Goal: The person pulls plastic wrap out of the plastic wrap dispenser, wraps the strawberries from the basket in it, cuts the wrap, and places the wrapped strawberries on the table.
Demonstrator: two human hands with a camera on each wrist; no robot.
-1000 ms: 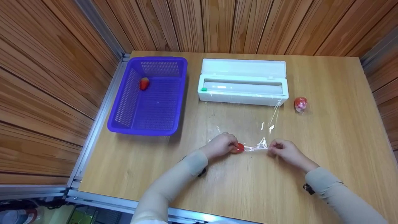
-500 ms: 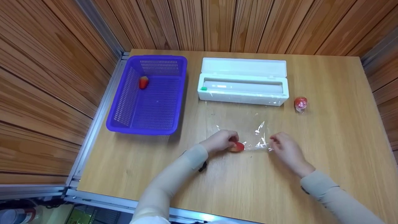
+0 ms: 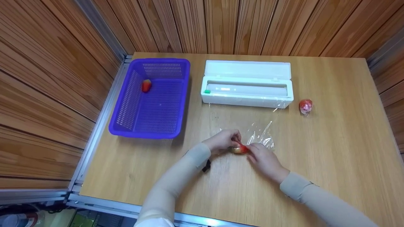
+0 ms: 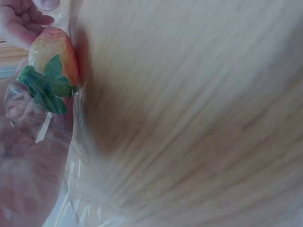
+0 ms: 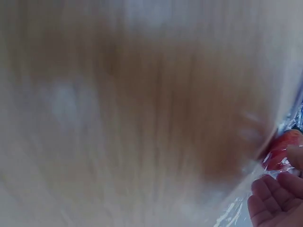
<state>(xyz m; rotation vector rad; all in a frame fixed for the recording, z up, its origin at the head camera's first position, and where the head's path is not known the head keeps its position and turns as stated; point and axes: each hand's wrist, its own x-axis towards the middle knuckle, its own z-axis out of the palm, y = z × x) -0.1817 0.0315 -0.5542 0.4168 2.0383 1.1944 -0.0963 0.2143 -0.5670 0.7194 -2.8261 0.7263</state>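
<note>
Under my left hand (image 3: 222,140), which grips it from its left side, a red strawberry (image 3: 240,149) lies at the front edge of a sheet of plastic wrap (image 3: 265,140). The left wrist view shows the strawberry's green leaves (image 4: 49,87) and pale shoulder, with clear film draped over it and over the left hand's fingers. My right hand (image 3: 265,159) is at the strawberry's red tip and pinches film there. In the right wrist view, its thumb overlaps the film-covered fruit (image 5: 284,149) and its fingers (image 5: 272,198) are curled. The film behind the hands is creased.
A white wrap dispenser (image 3: 247,99) with its lid raised stands at the back, its film running forward. To its right sits a wrapped red ball-like bundle (image 3: 305,106). A purple basket (image 3: 145,134) on the left holds another strawberry (image 3: 146,85).
My right hand let go of the film's right part and moved left to the strawberry's tip. The film on the right has bunched up. My left hand stays at the strawberry.
</note>
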